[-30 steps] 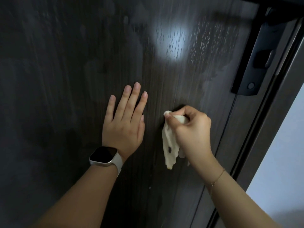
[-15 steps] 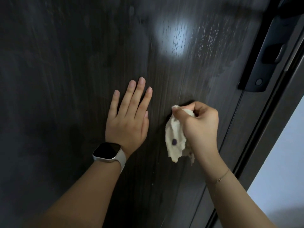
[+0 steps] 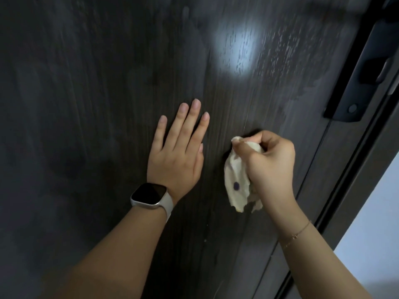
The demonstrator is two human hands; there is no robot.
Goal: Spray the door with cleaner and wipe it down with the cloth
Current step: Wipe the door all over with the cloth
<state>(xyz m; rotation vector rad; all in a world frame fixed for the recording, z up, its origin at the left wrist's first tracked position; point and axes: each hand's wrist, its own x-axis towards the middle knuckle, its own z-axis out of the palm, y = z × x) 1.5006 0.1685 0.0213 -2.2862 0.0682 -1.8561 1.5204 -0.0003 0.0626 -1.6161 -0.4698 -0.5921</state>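
**A:** Which step are you on?

**B:** Wiping, as far as I can judge. Your right hand (image 3: 269,165) is curled tight round the crumpled cream cloth with a dark dot (image 3: 236,180), pinching its top between thumb and fingertips and holding it against the dark wood-grain door (image 3: 86,104). Your left hand (image 3: 177,152) lies flat on the panel just beside it, fingers straight and slightly spread, gripping nothing; the white-strapped smartwatch (image 3: 151,196) sits on that wrist. No cleaner bottle is in view.

**A:** What does the next move call for?

**B:** A hazy, streaked patch shows on the door up and to the right of the cloth, reaching towards the black lock plate (image 3: 362,78). That looks like residue not yet wiped (a guess, since a bright light reflection sits there too). You probably want to carry the cloth up into that patch with steady pressure, and a flatter wad would cover more per stroke.

**A:** How much room do you have?

**B:** Plenty to the left and above: the panel runs on bare past your flat hand. To the right it is tighter. The lock plate stands out from the surface near the patch, and the dark door edge and frame (image 3: 336,201) run down just beyond your right wrist, so knuckles could knock either on a wide sweep.
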